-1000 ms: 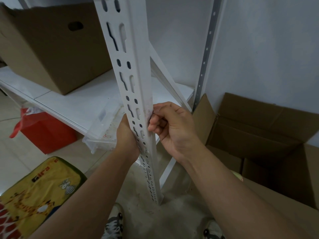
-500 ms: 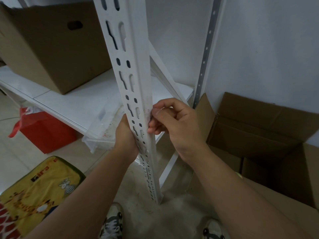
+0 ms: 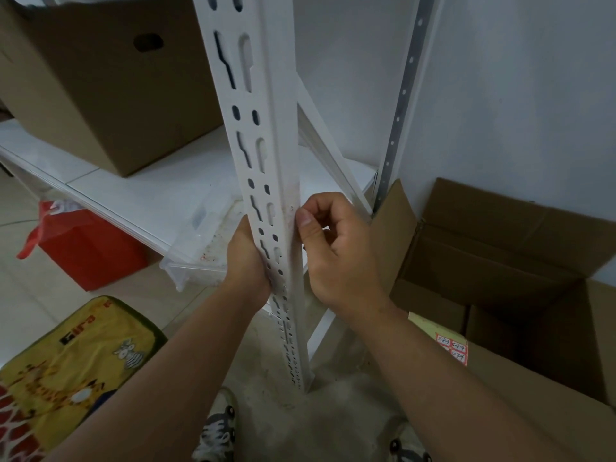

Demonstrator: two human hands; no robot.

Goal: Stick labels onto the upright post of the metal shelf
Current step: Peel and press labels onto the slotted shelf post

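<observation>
Two bare hands meet at the white upright post of a metal shelf, near its lower half. The left hand wraps the post from the slotted side, fingers hidden behind the metal. The right hand is curled narrow, thumb tip pressed to the post's plain face; whether a label lies beneath cannot be told. A sheet of red-edged labels rests on an open cardboard box to the right, well apart from the post.
</observation>
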